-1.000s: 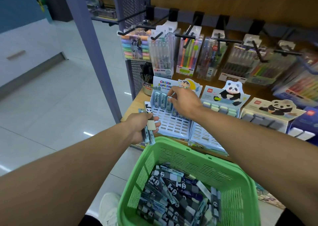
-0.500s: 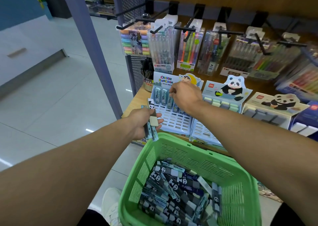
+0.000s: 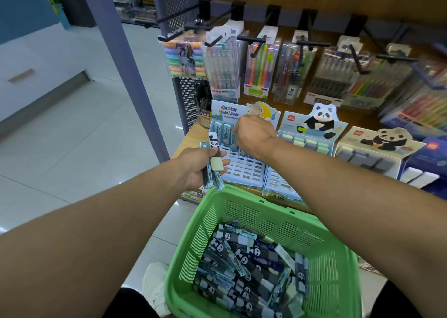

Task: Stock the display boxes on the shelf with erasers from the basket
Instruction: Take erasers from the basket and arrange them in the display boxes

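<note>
Head cam, so both forearms run up from the bottom corners toward the shelf. The left hand [image 3: 197,166] is out in front of the shelf edge, knuckles to the left, fingers curled around a small bunch of panda erasers [image 3: 212,163]. They stick out above and below the fist, one with a pale bare end resting on the fingertips. So that hand is clenched on stock, no question.

The right hand [image 3: 254,134] reaches further in, wrist bent down, back of the hand facing the camera, over the back rows of the Crayon Shinchan display box [image 3: 244,167]. Its fingertips point down into the slots, right by a few erasers already standing upright in the back row. Honestly can't tell if it's pinching one or has let go, because the hand covers its own fingertips and the slots under it.

The rest of that box is bare slotted grid. Just beside it on the right is the panda display box [image 3: 312,134] with pastel erasers in its top row, and its lower part sits behind the right forearm.

The green basket [image 3: 254,211] is low in the view, near edge cut off by the frame, with a jumbled pile of panda erasers in it. Pen packs [image 3: 223,71] hang on hooks above the boxes, pretty blurry toward the right.
</note>
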